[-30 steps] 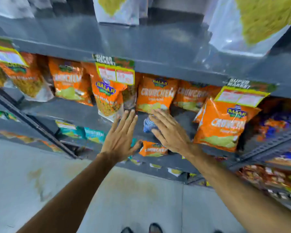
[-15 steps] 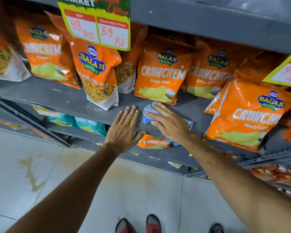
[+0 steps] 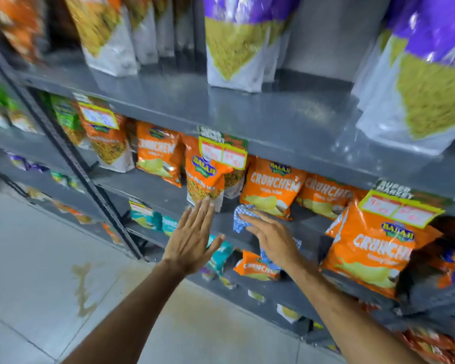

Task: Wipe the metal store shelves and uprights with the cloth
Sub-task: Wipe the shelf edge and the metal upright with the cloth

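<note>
Here the right hand (image 3: 272, 239) lay flat, fingers spread, pressing a blue-and-white checked cloth (image 3: 241, 219) onto the grey metal shelf (image 3: 158, 189); one crumpled end of the cloth showed past the fingertips, and more of it showed under the wrist. The left hand (image 3: 192, 239) was open with the fingers together and straight, gripping nothing, held just in front of the shelf's front edge beside the right hand. Whether it touched the metal could not be told.

Behind the cloth stood orange Crunchem bags (image 3: 271, 190) printed with pictures of chips, and just left of them an orange Balaji pouch (image 3: 204, 179) with a clear window showing yellow-brown fried mix. Another Crunchem bag (image 3: 371, 250) leaned forward at the right. Yellow price tags (image 3: 222, 152) hung from the edge of the shelf above.

On that upper shelf (image 3: 260, 111) stood purple-topped clear pouches (image 3: 234, 40) filled with fine yellow-green strands. A perforated grey upright (image 3: 76, 164) ran down at the left, with blurred green packets (image 3: 63, 114) beside it. Below, teal packets (image 3: 145, 215) sat on a lower shelf.
</note>
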